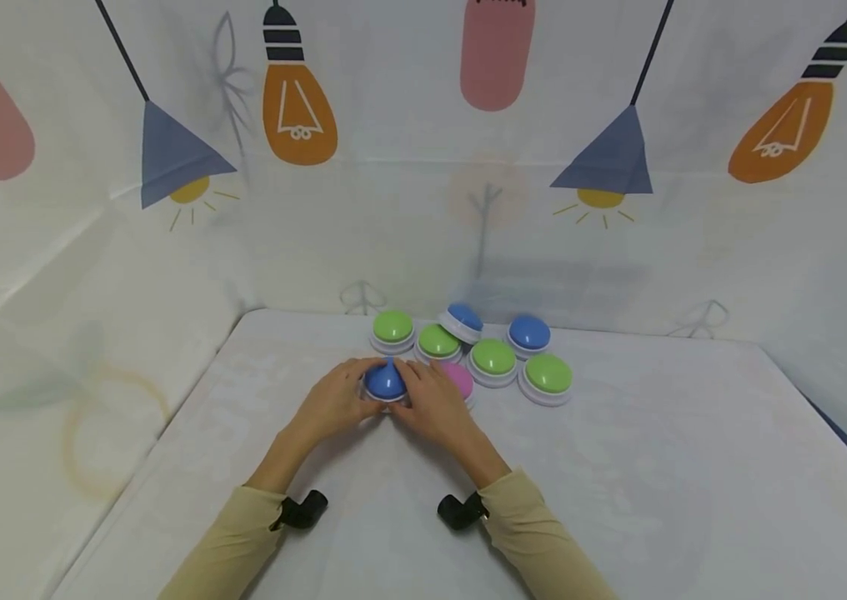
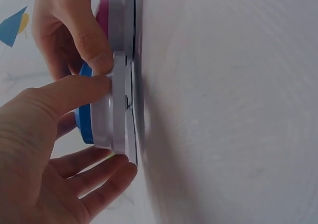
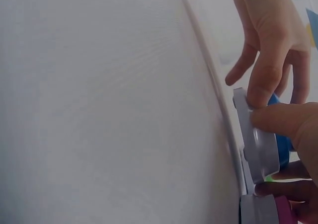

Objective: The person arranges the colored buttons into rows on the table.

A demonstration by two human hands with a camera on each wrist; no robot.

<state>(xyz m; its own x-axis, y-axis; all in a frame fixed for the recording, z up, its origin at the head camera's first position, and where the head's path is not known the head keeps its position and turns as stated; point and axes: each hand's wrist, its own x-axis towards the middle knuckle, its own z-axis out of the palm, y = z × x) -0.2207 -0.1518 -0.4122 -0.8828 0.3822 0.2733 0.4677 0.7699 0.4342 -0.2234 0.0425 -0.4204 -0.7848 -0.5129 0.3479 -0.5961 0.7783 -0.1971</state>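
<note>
A round blue push button with a white base (image 1: pixel 384 382) sits low at the table surface, between both hands. My left hand (image 1: pixel 335 398) grips it from the left, thumb on the near side of the base (image 2: pixel 118 119) and fingers around the far side. From the right, my right hand (image 1: pixel 434 404) holds the same button, its thumb against the white rim (image 3: pixel 256 139) next to the left thumb. A pink button (image 1: pixel 459 379) stands close to the right, partly hidden by the right hand. The far fingertips are partly hidden behind the blue button.
Behind and right are several green buttons, among them one at the back left (image 1: pixel 393 326) and one at the right end (image 1: pixel 548 374). One blue button (image 1: pixel 463 321) leans tilted against a green one (image 1: pixel 438 341); another blue button (image 1: pixel 529 333) stands at the table's back edge by the patterned cloth (image 1: pixel 408 225).
</note>
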